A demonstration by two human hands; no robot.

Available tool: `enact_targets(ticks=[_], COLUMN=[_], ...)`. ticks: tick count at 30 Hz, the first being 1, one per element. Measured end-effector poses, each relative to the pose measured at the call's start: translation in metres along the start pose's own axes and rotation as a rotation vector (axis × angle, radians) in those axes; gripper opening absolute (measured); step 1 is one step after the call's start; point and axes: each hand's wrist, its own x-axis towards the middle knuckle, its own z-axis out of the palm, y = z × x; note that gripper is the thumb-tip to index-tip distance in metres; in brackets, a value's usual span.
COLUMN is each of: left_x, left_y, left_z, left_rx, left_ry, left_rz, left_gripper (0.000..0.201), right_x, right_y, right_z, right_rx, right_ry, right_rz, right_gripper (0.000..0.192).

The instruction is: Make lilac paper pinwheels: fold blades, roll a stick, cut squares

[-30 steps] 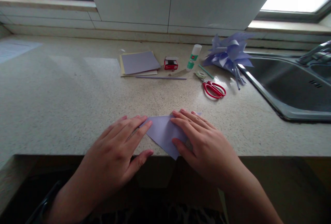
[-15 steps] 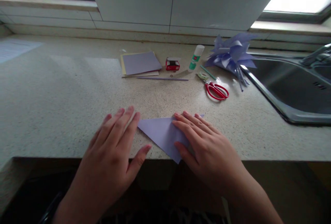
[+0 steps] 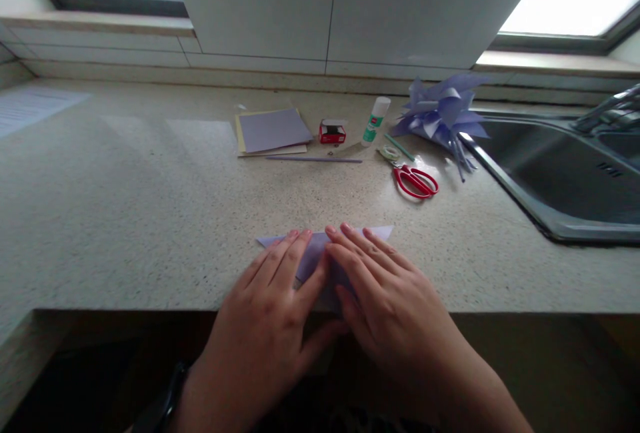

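Wide open counter (image 3: 125, 206) to your left, nothing but bare stone all the way to the sheet of paper (image 3: 30, 103) in the far corner. Straight ahead there's a clear strip, then a row blocks the way: paper stack (image 3: 273, 131), thin stick (image 3: 315, 159), red box (image 3: 332, 132), glue stick (image 3: 375, 121), scissors (image 3: 415, 179). Right side is tighter: paper flower (image 3: 440, 113), then the sink (image 3: 565, 173) drops away.
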Motion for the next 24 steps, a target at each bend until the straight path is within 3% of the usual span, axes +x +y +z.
enact_targets(ticks=[6,10,24], left_x=[-0.001,-0.008,-0.027], left_y=[-0.001,-0.009,-0.034], left_z=[0.001,0.000,-0.005], left_rx=[0.007,0.027,0.104], left_ry=[0.021,0.024,0.027], left_rz=[0.019,-0.011,-0.083], left_gripper=[0.070,0.075,0.059], right_x=[0.001,0.000,-0.030], right_y=[-0.005,0.004,0.040], right_z=[0.002,-0.003,-0.009], right_rx=[0.052,0.018,-0.025], right_ry=[0.024,0.016,0.027], right_rz=[0.038,0.119,0.294], right_gripper=[0.047,0.047,0.046])
